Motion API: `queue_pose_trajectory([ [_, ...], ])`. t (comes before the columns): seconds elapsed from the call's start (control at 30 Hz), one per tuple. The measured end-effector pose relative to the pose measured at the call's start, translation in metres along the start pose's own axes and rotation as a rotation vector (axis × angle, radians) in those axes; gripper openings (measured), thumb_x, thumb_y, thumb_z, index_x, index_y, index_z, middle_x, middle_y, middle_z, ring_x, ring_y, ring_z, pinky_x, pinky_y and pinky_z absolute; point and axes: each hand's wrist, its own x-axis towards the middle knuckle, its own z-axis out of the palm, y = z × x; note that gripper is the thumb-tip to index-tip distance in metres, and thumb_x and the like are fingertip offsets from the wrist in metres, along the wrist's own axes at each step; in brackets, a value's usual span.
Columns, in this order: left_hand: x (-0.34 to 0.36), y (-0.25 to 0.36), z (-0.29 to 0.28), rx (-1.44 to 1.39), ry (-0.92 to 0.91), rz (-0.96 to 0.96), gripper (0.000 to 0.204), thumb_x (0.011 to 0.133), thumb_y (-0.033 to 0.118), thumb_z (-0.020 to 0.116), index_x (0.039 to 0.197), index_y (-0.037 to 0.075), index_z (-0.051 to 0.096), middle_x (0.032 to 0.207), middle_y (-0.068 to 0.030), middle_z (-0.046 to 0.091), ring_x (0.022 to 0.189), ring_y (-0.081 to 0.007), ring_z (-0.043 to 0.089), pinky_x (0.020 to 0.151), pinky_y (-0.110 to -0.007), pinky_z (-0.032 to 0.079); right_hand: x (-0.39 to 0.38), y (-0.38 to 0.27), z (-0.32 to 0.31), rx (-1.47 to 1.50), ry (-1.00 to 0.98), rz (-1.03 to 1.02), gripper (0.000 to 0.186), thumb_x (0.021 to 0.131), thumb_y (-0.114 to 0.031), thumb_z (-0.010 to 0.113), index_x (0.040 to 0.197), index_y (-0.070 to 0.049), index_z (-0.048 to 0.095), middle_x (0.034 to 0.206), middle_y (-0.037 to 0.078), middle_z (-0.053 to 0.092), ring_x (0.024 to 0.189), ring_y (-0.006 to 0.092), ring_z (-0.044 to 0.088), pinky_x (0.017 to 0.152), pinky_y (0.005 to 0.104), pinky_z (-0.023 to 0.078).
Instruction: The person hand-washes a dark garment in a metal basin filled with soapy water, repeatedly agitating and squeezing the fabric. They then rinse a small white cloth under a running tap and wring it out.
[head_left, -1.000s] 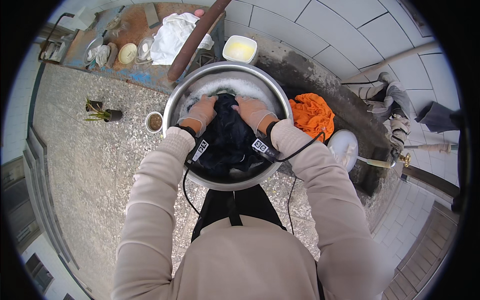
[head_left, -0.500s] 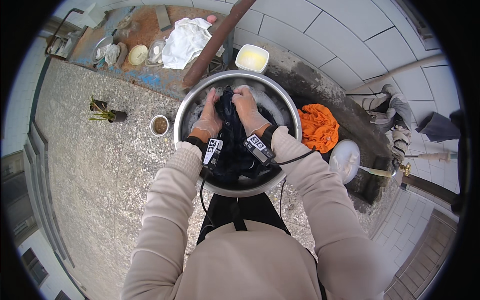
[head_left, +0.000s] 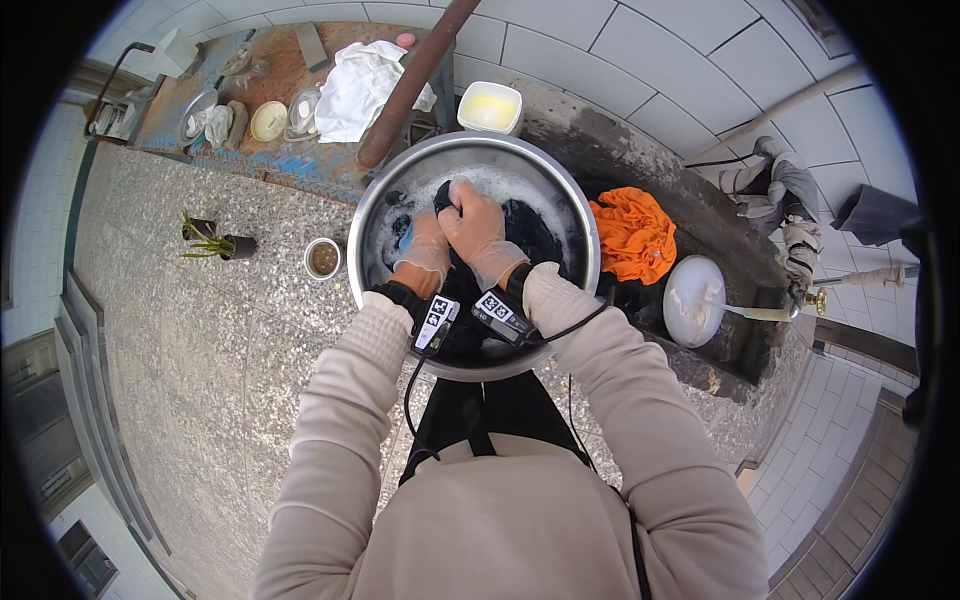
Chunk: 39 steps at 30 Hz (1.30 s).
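Plastic-gloved right hand [head_left: 478,226]: closed, fingers curled round a fold of dark cloth [head_left: 531,232]
Left hand [head_left: 425,244]: against the right; fingertips hidden, so its grip cannot be told
Dark cloth: in the metal basin [head_left: 591,255], beneath and beside both hands, among white suds [head_left: 518,187]
Orange cloth [head_left: 636,235]: crumpled, just right of the basin
White tub [head_left: 490,108]: beyond the far rim, yellow inside
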Motion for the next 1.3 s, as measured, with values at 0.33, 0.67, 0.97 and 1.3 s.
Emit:
queue_pose_trajectory([
  [0.33, 0.003, 0.027, -0.001, 1.597, 0.051, 0.224, 0.061, 0.086, 0.029, 0.055, 0.136, 0.011, 0.025, 0.133, -0.0275, 0.037, 0.118, -0.0417, 0.043, 0.096, -0.044, 0.038, 0.038, 0.086, 0.022, -0.183, -0.464, 0.109, 0.038, 0.088, -0.032, 0.047, 0.114, -0.003, 0.048, 0.110, 0.025, 0.056, 0.105, 0.0401, 0.053, 0.089, 0.0454, 0.041],
  [0.67, 0.013, 0.020, 0.007, 1.457, 0.227, 0.331, 0.045, 0.081, 0.020, 0.056, 0.122, 0.008, 0.044, 0.120, -0.0225, 0.051, 0.107, -0.0339, 0.055, 0.088, -0.042, 0.044, 0.064, 0.089, 0.045, -0.155, -0.156, 0.399, 0.022, 0.085, -0.017, 0.051, 0.101, -0.004, 0.060, 0.098, 0.021, 0.062, 0.095, 0.0369, 0.059, 0.080, 0.0433, 0.047],
  [0.97, -0.008, 0.015, 0.009, -0.272, -0.209, -0.061, 0.049, 0.078, 0.055, 0.061, 0.098, 0.011, 0.058, 0.096, -0.0095, 0.061, 0.090, -0.0224, 0.057, 0.079, -0.036, 0.046, 0.008, -0.021, 0.009, -0.017, -0.094, -0.023, 0.041, 0.083, -0.047, 0.052, 0.070, -0.009, 0.061, 0.071, 0.016, 0.062, 0.071, 0.0369, 0.060, 0.066, 0.0460, 0.047],
  [1.3, 0.004, 0.011, 0.014, 0.155, -0.023, 0.026, 0.036, 0.086, 0.035, 0.056, 0.105, 0.005, 0.058, 0.100, -0.0099, 0.062, 0.091, -0.0217, 0.057, 0.080, -0.032, 0.046, 0.027, 0.023, 0.007, -0.247, -0.039, -0.022, 0.041, 0.088, -0.040, 0.044, 0.083, -0.006, 0.065, 0.081, 0.019, 0.064, 0.077, 0.0391, 0.060, 0.072, 0.0477, 0.047],
])
